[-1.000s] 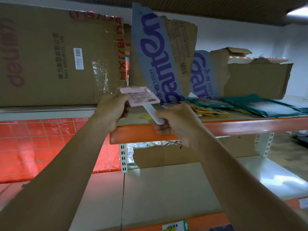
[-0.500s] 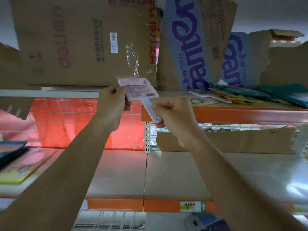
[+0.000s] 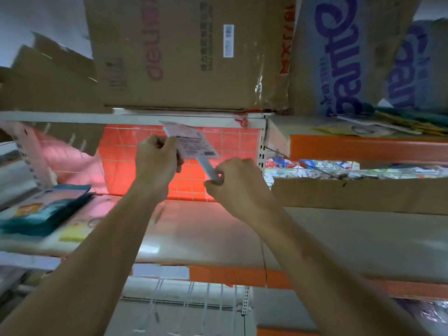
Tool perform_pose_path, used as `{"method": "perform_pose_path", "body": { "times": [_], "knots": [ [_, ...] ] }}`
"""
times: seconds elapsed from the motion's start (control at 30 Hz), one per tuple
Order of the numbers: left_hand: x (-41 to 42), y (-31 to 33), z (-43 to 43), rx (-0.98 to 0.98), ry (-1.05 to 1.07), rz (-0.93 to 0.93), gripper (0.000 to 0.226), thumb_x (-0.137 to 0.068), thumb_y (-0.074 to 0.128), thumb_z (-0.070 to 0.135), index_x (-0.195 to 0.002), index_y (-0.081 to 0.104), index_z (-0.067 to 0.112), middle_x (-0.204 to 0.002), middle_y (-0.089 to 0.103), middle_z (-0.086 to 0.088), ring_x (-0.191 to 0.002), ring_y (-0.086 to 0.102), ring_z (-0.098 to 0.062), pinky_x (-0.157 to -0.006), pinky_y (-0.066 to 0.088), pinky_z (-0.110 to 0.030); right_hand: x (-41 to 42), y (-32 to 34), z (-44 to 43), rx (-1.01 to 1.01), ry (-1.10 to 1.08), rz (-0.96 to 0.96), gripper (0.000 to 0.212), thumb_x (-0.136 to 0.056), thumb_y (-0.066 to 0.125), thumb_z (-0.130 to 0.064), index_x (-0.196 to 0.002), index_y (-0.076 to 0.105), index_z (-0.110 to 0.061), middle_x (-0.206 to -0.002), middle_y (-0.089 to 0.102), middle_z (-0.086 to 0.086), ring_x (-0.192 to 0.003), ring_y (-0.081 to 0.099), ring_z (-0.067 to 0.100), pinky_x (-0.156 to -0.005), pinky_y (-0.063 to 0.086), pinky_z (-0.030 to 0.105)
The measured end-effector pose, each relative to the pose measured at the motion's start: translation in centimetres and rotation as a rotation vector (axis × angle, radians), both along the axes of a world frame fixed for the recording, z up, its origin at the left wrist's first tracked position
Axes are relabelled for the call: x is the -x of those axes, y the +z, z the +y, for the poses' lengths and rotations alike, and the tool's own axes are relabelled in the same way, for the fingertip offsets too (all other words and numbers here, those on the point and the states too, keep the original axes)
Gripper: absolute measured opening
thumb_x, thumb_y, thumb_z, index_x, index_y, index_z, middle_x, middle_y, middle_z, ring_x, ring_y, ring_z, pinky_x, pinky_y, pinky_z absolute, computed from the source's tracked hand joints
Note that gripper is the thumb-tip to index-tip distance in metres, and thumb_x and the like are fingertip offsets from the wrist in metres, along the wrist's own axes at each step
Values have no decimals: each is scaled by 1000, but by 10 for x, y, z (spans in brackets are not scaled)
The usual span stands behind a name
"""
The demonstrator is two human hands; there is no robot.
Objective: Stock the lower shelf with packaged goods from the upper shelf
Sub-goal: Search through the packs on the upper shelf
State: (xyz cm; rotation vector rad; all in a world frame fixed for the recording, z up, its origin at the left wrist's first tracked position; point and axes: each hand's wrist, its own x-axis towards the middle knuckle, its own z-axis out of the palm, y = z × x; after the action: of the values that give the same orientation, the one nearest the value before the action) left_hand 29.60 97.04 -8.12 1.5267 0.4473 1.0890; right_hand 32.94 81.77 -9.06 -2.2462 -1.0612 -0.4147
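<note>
Both hands hold one packaged item (image 3: 194,144), a pink card with a white handle sticking out below. My left hand (image 3: 157,162) grips the card's left edge. My right hand (image 3: 238,180) is closed on the white handle's lower end. The item hangs in the air in front of the red tiled back wall, below the upper shelf (image 3: 363,147) and above the lower shelf (image 3: 339,238). More flat packets (image 3: 378,124) lie on the upper shelf at right.
Large cardboard boxes (image 3: 189,54) stand on the upper shelf. Teal and yellow packets (image 3: 46,212) lie on the lower shelf at left. A cardboard strip (image 3: 358,195) lines the lower shelf's back right. An orange shelf edge (image 3: 230,276) runs below.
Both hands with the packaged item have come down from the upper shelf's edge and shifted left, now in front of the red wall. The view has swung left and down.
</note>
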Motion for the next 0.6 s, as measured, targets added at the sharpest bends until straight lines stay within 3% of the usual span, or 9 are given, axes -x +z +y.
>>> {"method": "perform_pose_path", "body": {
  "times": [0.1, 0.2, 0.4, 0.47, 0.53, 0.6],
  "knots": [
    [18, -16, 29, 7, -31, 32, 9, -82, 48, 0, -75, 53, 2, -48, 51, -7, -33, 42, -12, -37, 34, -19, 10, -19, 34, 34, -41, 16, 20, -84, 59, -31, -81, 62, -12, -77, 55, 10, -80, 56, 36, -62, 33, 31],
    [31, -33, 56, 26, -43, 66, 16, -85, 48, 2, -70, 52, 4, -44, 52, -1, -37, 45, -14, -40, 37, -23, 22, -29, 60, 76, -50, 55, 20, -84, 58, -28, -86, 65, -10, -76, 51, 11, -73, 46, 33, -62, 31, 30],
    [42, -52, 95, 172, -155, 51, 17, -94, 54, 15, -80, 50, 6, -57, 56, -5, -45, 48, -14, -43, 38, -24, 44, -42, 99, 86, -8, -52, 22, -91, 49, -23, -73, 54, -11, -77, 50, 13, -73, 37, 29, -64, 19, 32],
    [43, -60, 104, 210, -222, 91, 21, -97, 53, 23, -86, 52, 5, -66, 57, -9, -48, 50, -14, -47, 40, -25, 46, -49, 107, 75, -15, -43, 33, -94, 46, -22, -63, 37, -14, -67, 37, 8, -71, 32, 28, -63, 14, 31],
    [43, -72, 111, 188, -256, 203, 25, -98, 52, 25, -87, 55, 3, -67, 57, -8, -52, 50, -17, -51, 42, -28, 42, -61, 117, -22, -31, 8, 40, -90, 44, -23, -54, 26, -18, -57, 27, 10, -65, 26, 27, -60, 9, 35],
    [44, -88, 118, 170, -268, 330, 28, -98, 52, 24, -82, 57, 2, -65, 55, -8, -52, 47, -18, -52, 41, -29, 34, -80, 127, -214, -34, 130, 37, -81, 43, -24, -48, 28, -18, -50, 23, 10, -58, 23, 21, -57, 17, 40]
  ]
}}
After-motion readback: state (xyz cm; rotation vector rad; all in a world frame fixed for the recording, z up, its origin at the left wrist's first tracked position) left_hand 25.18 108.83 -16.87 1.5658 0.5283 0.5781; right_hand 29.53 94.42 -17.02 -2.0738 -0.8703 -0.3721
